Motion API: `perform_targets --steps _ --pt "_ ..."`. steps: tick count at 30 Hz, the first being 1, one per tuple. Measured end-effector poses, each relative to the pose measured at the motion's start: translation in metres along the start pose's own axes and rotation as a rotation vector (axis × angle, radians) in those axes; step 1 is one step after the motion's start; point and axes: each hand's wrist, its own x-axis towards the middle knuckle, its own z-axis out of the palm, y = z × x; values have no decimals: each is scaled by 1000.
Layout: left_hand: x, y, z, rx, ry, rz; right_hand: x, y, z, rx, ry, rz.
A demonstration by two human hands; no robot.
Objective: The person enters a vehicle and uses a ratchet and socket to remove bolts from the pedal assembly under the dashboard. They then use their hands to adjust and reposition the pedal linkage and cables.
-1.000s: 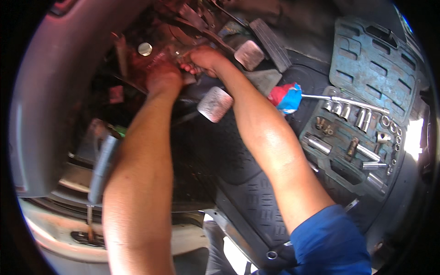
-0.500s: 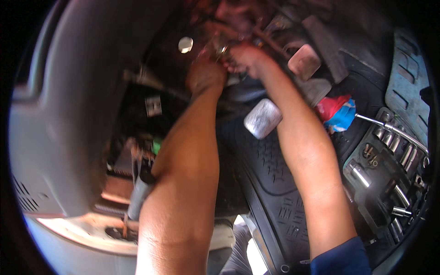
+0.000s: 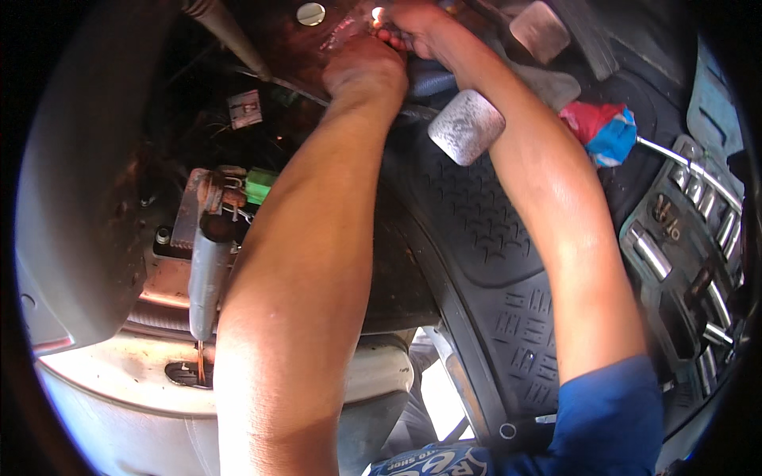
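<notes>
Both arms reach into the dim footwell of a vehicle. My left hand (image 3: 365, 70) is curled at the top of the picture with its back toward me; its fingertips and whatever they hold are hidden. Touching or nearly touching it, my right hand (image 3: 414, 30) has its fingers bent inward around something I cannot make out. A small bright spot (image 3: 378, 13) shines beside the right fingers. Below the right wrist is a worn metal pedal pad (image 3: 467, 127), close against the forearm. A second pedal pad (image 3: 540, 32) sits farther right.
A socket set case (image 3: 675, 309) lies open at right, with a ratchet handle (image 3: 690, 164) across it and a red and blue wrapper (image 3: 603, 133) beside it. Black rubber mat (image 3: 476, 206) covers the floor. At left are a grey cylindrical part (image 3: 208, 278) and a green connector (image 3: 259, 185).
The view has shifted, so the hands, pedals and case appear higher in the picture. Both hands stay close together at the same place, still curled.
</notes>
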Motion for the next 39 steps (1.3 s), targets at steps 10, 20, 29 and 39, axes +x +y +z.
perform_targets --steps 10,20,29,39 --pt "39 -70 17 -40 110 -124 -65 18 62 204 -49 -13" --pt "-1 -26 0 -76 41 -193 -62 22 36 168 -197 -139" --pt "-16 -30 1 -31 123 -183 -64 22 48 241 -136 -52" --pt "-16 -13 -14 16 149 -251 -66 21 59 252 7 -81"
